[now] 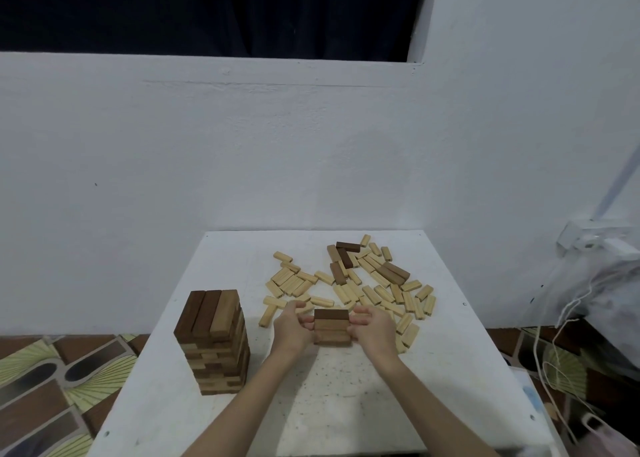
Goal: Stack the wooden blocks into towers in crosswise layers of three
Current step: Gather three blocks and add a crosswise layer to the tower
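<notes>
The left hand (292,325) and the right hand (372,325) flank a small stack of blocks (331,327) near the middle of the white worktop (346,404). Each hand has its fingers curled in against an end of the stack, the left at its left end and the right at its right end, so the stack sits gripped between them. The stack shows three blocks seen side-on, the darkest one farthest from the camera; whether they lie flat side by side or are piled up cannot be told. Just behind the hands and spreading to the far right lie the loose blocks (349,280), mostly pale with a few dark brown ones among them. Well to the left of the hands stands a finished tower (213,342), its top layer of three blocks running away from the camera, and the layers below it alternating in direction.
</notes>
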{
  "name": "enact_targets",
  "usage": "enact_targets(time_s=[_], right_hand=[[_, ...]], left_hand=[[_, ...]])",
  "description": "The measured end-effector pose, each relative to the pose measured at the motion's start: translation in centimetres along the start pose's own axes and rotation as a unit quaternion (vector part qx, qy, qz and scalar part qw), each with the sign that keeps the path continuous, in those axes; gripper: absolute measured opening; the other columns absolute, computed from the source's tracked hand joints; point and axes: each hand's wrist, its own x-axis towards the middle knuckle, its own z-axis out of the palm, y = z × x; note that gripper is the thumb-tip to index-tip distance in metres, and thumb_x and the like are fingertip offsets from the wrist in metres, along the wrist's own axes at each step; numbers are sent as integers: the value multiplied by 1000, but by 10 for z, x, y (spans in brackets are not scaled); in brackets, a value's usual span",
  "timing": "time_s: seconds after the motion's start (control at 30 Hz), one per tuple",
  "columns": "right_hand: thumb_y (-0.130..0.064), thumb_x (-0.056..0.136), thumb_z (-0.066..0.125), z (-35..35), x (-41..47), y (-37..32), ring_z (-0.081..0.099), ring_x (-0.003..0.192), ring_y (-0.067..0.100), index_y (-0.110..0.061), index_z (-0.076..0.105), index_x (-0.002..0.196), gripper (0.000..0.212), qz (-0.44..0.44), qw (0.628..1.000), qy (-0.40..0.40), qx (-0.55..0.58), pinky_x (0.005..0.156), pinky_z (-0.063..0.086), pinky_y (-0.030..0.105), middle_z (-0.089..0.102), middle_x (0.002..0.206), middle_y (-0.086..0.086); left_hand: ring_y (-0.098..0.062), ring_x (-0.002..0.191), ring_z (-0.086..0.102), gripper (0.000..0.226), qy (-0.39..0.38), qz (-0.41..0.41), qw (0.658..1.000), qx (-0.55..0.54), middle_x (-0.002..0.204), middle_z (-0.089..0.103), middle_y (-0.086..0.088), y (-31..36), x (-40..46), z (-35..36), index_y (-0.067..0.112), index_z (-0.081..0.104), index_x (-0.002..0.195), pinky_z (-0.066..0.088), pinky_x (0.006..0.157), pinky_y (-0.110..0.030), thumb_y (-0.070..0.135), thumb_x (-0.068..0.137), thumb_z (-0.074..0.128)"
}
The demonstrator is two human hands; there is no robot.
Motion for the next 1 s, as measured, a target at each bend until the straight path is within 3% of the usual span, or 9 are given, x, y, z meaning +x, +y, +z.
enact_targets(time_s=[0.17,0.33,0.47,0.57,0.73,0.9,1.0], right_hand=[[12,74,69,-11,0,-23,65,87,21,-2,64,109,37,-20,1000,15,6,82,56,39,67,85,6],[10,75,70,-28,-5,-48,63,80,16,-4,64,107,36,-36,999,12,6,55,45,12,66,85,6],[14,74,69,-37,-12,-71,62,74,15,-1,64,107,36,-42,999,1,28,52,47,12,66,83,8],[13,74,70,-41,-20,-89,63,77,18,1,62,109,38,-49,998,-12,38,54,49,13,67,87,11],[12,73,73,-43,-30,-118,62,74,16,-1,63,109,40,-63,996,-22,56,49,48,8,69,94,13],[14,70,73,-32,-39,-135,65,71,19,1,64,107,40,-60,994,-36,83,64,59,28,69,87,10],[16,70,72,-24,-49,-143,65,67,23,1,63,106,40,-63,991,-55,102,50,55,23,68,87,12]], left_hand=[[-8,69,55,54,4,12,1000,2,86,60,-5,24,-3,-5,4,50,115,47,53,-12,-12,69,73],[-11,68,57,46,8,39,999,11,89,61,-8,52,-11,-15,7,52,105,45,51,-12,-10,68,74],[-18,81,59,47,14,60,998,15,86,61,-4,75,-17,-30,9,53,102,47,57,-19,-11,66,74],[-22,85,62,48,15,70,997,22,90,63,-9,93,-22,-44,10,53,100,54,69,-33,-12,63,75],[-23,87,63,53,12,75,997,23,96,66,-13,116,-33,-70,6,54,107,54,69,-28,-11,63,78],[-24,79,63,53,12,65,998,12,94,65,-13,128,-47,-97,3,54,109,54,59,-21,-14,63,77],[-22,75,63,53,18,60,998,9,90,65,-12,129,-53,-113,3,55,108,56,60,-23,-15,63,76]])
